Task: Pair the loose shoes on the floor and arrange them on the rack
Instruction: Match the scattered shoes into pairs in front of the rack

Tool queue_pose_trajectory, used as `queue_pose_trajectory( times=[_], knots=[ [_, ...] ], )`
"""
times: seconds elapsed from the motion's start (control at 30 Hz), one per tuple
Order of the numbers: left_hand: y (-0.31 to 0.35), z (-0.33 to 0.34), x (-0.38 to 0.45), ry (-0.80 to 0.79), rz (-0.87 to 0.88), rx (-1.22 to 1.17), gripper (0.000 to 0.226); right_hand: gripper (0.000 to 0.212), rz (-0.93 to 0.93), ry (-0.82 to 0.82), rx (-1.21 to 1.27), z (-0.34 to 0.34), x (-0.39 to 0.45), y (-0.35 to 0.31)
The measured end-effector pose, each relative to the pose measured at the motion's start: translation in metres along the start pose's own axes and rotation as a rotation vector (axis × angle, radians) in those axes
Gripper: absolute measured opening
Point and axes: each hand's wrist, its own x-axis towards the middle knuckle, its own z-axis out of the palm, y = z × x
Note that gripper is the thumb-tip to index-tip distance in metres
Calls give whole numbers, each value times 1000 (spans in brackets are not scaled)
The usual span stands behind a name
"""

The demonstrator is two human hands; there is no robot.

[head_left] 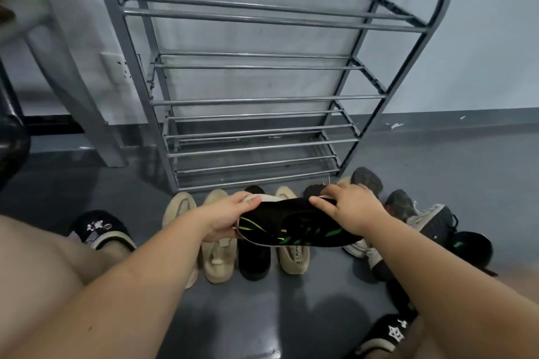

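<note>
Shoe [294, 224] in black with green stripes hangs sideways over the floor's row of loose shoes [217, 253], before the bare rack [256, 102], left hand [224, 220] gripping one end and right hand [354, 213] the other, likely for matching.

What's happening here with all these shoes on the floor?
A person is sorting shoes in front of a grey metal shoe rack whose shelves hold nothing yet. Both hands hold one black knit sneaker with green stripes sideways above the row: the left hand grips one end, the right hand the other. Beige sneakers and other dark shoes still wait on the grey floor.
</note>
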Motion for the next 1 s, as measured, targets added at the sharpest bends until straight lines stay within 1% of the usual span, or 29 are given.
queue_pose_trajectory(
  times=[0.03,0.1,0.17,0.27,0.3,0.4,0.43,0.53,0.57,0.67,0.73,0.8,0.87,0.9,0.97,1.0],
  knots=[
    [-2,-4,0,3,-12,-7,33,63,38,-14,14,2,-1,7],
    [-4,-4,0,-1,-35,-17,33,66,95,-42,143,6,-1,15],
    [-7,-1,1,-38,-58,-41,36,64,116,-21,207,10,1,17],
    [-8,6,0,-72,-84,-77,40,60,129,57,149,6,3,17],
    [-7,7,0,-75,-91,-55,41,59,120,68,131,4,4,16],
    [-2,17,-6,-50,-95,216,34,59,45,79,41,-2,6,10],
    [-2,20,-8,-34,-90,316,36,59,19,90,11,-3,7,7],
    [-5,24,-7,58,-19,588,53,62,-17,108,-37,-9,9,0],
    [-5,25,-6,94,13,637,53,63,-22,106,-42,-11,9,-1],
    [-2,29,-4,124,95,627,39,64,-55,113,-59,-15,10,-10],
    [-3,32,-4,113,121,630,28,64,-73,125,-68,-16,9,-15],
    [-7,31,-1,142,132,581,23,60,-85,156,-30,-15,8,-17],
    [-12,31,3,184,128,478,26,60,-85,225,51,-12,6,-18],
    [-15,32,4,206,119,424,29,65,-66,258,103,-10,6,-19],
    [-19,33,7,262,84,322,39,77,35,274,253,-5,4,-25],
    [-20,32,10,285,63,273,45,82,112,248,364,-2,2,-30]
  ],
)
